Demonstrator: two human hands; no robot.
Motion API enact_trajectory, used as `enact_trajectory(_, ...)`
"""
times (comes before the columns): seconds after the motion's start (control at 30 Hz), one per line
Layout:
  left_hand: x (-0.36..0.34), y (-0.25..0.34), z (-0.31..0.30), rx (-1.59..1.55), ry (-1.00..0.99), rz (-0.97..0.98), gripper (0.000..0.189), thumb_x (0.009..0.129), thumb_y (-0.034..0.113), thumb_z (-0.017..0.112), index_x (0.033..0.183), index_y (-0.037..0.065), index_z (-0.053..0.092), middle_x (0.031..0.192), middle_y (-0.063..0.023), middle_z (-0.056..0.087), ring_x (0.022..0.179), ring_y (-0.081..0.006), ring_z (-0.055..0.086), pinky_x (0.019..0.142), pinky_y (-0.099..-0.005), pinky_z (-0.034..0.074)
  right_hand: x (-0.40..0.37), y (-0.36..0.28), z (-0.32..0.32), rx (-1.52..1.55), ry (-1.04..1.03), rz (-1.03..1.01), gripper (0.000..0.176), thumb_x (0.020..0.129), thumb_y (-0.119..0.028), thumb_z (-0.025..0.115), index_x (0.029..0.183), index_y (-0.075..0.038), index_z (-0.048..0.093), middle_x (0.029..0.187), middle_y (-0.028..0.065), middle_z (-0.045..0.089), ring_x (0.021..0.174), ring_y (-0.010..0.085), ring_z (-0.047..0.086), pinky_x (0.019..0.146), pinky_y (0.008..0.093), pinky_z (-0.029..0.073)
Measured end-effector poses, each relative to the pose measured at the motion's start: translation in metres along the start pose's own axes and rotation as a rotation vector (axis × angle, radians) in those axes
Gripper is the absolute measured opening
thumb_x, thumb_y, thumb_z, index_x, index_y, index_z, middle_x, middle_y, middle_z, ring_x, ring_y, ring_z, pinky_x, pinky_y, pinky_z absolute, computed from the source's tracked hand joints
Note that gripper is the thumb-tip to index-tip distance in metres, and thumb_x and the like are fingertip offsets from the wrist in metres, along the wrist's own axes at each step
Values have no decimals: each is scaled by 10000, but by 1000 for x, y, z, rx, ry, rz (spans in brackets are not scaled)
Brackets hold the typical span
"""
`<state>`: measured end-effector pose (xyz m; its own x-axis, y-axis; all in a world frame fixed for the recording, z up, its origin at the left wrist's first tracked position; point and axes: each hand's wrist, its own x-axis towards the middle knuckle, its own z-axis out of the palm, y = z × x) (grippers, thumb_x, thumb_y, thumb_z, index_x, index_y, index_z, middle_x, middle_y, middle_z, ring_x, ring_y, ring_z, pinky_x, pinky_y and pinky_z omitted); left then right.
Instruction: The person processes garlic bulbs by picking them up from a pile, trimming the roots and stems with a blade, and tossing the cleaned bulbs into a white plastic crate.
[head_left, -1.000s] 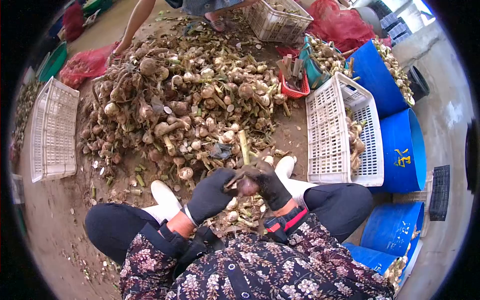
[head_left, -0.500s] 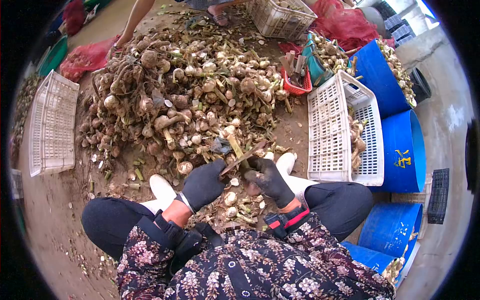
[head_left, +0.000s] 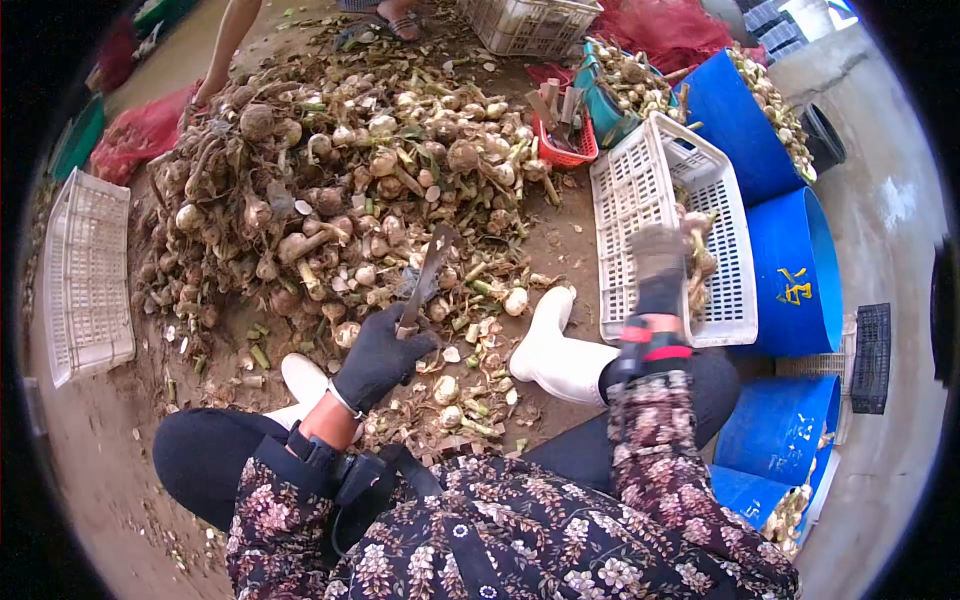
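Observation:
My left hand (head_left: 384,352), in a dark glove, is closed round the handle of a knife (head_left: 427,272) whose broad, stained blade points up and away from me. Beyond it lies a big heap of dirty bulbs (head_left: 300,200) that look like garlic, many with stems and roots. My right hand (head_left: 658,262), gloved too, is over the near side of a white plastic crate (head_left: 625,190). Motion smears its fingers, so I cannot make out whether they hold anything. Several bulbs (head_left: 702,262) lie inside this crate beside the hand.
Blue barrels (head_left: 800,275) line the right side, some holding bulbs. Another white crate (head_left: 90,280) stands at left. A red basket (head_left: 568,148) of tools sits behind the heap. My white boots (head_left: 550,350) rest among trimmings. Another person's arm (head_left: 228,50) reaches down at the back left.
My right hand has left the knife and swung right to the crate. The left hand still grips the knife, its blade now turned more upright. The whole view has shifted slightly.

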<state>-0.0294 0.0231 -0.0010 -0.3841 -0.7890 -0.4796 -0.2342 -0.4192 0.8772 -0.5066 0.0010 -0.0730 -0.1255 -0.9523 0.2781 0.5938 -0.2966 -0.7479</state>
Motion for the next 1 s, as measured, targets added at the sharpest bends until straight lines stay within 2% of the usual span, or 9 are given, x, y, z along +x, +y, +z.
enact_trajectory(0.03, 0, 3, 0, 10, -3, -5, 344, 789, 235, 703, 999, -6, 577, 659, -87, 588, 450, -106, 513, 441, -293, 414, -24, 38, -29, -287, 319, -5, 359, 944, -276, 502, 1206, -34, 530, 1202, 137, 550, 1096, 252, 534, 959, 404, 439)
enact_trajectory(0.1, 3, -2, -1, 52, 0, -13, 350, 787, 246, 707, 997, -3, 580, 658, -83, 592, 477, -121, 530, 469, -304, 429, -28, 119, -19, -1790, 70, 322, 272, 893, -109, 503, 1142, -49, 593, 1059, 150, 639, 1040, 260, 585, 900, 338, 459)
enact_trajectory(0.13, 3, -6, -1, 90, 2, -23, 357, 784, 257, 710, 996, -1, 583, 656, -80, 597, 503, -136, 546, 497, -316, 444, -36, 136, 21, -1438, -171, 306, 325, 853, -196, 558, 1138, -48, 607, 1106, 179, 629, 1113, 267, 568, 931, 346, 444)
enact_trajectory(0.2, 5, -18, 0, 132, 3, -14, 386, 777, 272, 716, 1018, 1, 587, 716, -97, 612, 594, -164, 565, 572, -330, 453, -48, 166, 53, -1772, -317, 919, 495, 847, -299, 551, 1285, -72, 513, 1342, 234, 458, 1221, 352, 469, 969, 405, 430)
enact_trajectory(0.3, 7, -21, -5, 222, -3, -22, 483, 765, 320, 721, 1105, 4, 587, 938, -172, 637, 845, -259, 615, 758, -372, 471, -103, 245, -20, -2234, -516, 677, 591, 824, -290, 544, 1350, -47, 423, 1420, 257, 352, 1201, 385, 492, 977, 468, 417)
enact_trajectory(0.4, 10, -22, -4, 272, 21, 10, 519, 768, 346, 716, 1127, -3, 578, 984, -192, 638, 895, -315, 620, 788, -394, 468, -70, 211, 59, -2118, -504, 1084, 609, 839, -300, 537, 1366, -31, 394, 1447, 234, 319, 1223, 390, 471, 979, 503, 405)
enact_trajectory(0.6, 12, -14, -3, 331, 41, 91, 522, 778, 376, 699, 1122, 1, 584, 1012, -232, 626, 945, -366, 612, 811, -418, 466, -102, 227, 60, -1957, -484, 1164, 503, 799, -399, 620, 1174, -70, 554, 1131, 184, 620, 1043, 340, 601, 850, 413, 489)
enact_trajectory(0.8, 16, -35, 3, 421, 33, 198, 444, 767, 312, 707, 1035, -18, 579, 948, -226, 627, 924, -361, 618, 792, -411, 474, -100, 237, 79, -1287, -237, 544, 470, 824, -373, 605, 1128, -16, 576, 1093, 240, 607, 1000, 399, 578, 844, 441, 468)
enact_trajectory(1.0, 9, -29, 3, 602, 24, 188, 352, 770, 275, 672, 1026, 46, 596, 945, -215, 634, 918, -406, 604, 764, -444, 487, -69, 174, 184, -1230, -408, 423, 476, 854, -408, 586, 1141, -28, 567, 1027, 248, 618, 932, 429, 586, 792, 464, 477)
